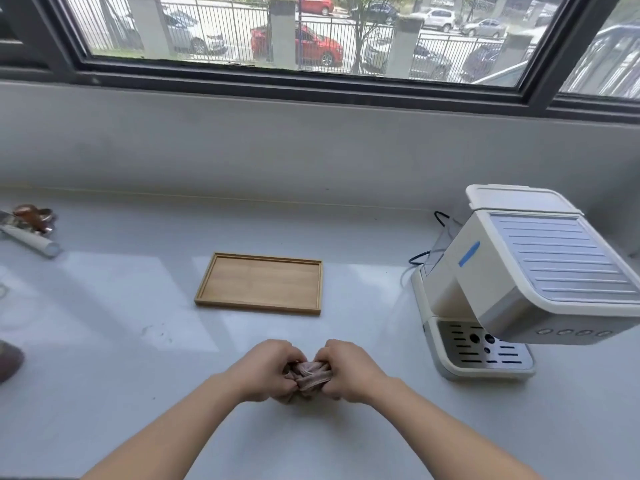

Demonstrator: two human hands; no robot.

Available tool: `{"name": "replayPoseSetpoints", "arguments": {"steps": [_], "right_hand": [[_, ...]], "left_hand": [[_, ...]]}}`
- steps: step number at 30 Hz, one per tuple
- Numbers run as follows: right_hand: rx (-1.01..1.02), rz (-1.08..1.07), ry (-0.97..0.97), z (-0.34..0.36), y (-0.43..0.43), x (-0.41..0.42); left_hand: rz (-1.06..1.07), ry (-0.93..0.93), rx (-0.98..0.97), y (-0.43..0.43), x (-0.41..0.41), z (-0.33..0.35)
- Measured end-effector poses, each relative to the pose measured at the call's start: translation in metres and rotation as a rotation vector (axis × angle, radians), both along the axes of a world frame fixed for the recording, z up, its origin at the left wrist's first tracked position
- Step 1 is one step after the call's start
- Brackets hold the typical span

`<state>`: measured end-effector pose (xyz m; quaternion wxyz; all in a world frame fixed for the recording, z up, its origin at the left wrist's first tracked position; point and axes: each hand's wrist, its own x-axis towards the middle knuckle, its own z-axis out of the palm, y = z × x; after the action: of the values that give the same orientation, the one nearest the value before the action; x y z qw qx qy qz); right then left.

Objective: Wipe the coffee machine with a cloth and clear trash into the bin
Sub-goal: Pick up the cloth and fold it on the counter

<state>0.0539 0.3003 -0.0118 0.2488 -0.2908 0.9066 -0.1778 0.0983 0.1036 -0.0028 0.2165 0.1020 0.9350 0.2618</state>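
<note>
A pinkish-brown cloth [310, 375] is bunched up between both hands above the white counter, near its front middle. My left hand [268, 370] grips its left side and my right hand [348, 370] grips its right side, fingers curled tight. The white coffee machine [519, 282] stands at the right, with a ribbed top, a strip of blue tape on its side and a slotted metal drip tray at its base. It is well to the right of my hands. No bin is in view.
An empty wooden tray [259, 284] lies mid-counter behind my hands. Brown wrappers and a white tube [33, 226] lie at the far left. A dark object [8, 360] pokes in at the left edge. Black cables [438, 237] run behind the machine. A grey wall and window lie beyond.
</note>
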Motion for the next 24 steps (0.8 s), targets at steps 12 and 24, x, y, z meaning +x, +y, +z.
{"name": "replayPoseSetpoints", "arguments": {"steps": [12,24], "right_hand": [[-0.035,-0.097,0.056,0.035,-0.075,-0.025],[-0.067,-0.169,0.100,0.031,-0.121,-0.062]], "left_hand": [[0.015,-0.006,0.138,-0.077,-0.032,0.044],[0.034,0.076,0.160,-0.119,-0.072,0.043]]}}
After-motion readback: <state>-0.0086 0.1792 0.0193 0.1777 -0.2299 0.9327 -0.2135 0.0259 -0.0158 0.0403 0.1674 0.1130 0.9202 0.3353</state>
